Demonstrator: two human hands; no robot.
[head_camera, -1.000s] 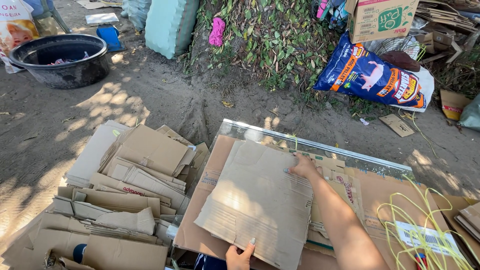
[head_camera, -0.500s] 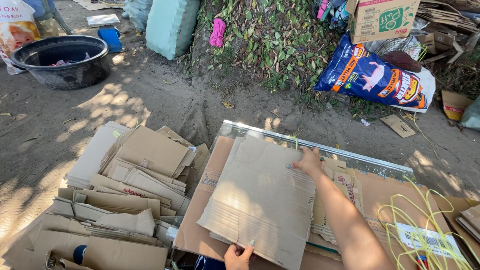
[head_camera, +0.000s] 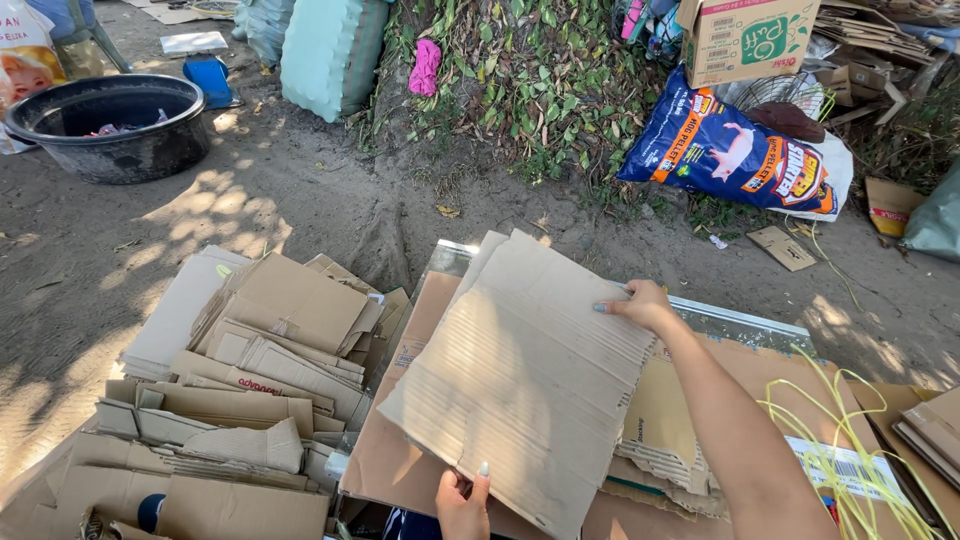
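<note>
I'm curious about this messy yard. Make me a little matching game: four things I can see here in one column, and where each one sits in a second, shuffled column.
Things:
1. black tub
2. pink cloth
3. blue feed sack
4. corrugated cardboard sheet

Places:
A. held between the left hand and right hand
B. far left, on the bare dirt
C. caught up in the leafy heap at the top
D. lying at the upper right, below a printed carton

Pairs: 1-B, 2-C, 3-D, 4-A

Bright, sharp daylight with dappled leaf shadows on the dirt ground (head_camera: 230, 200); edges bend slightly.
</note>
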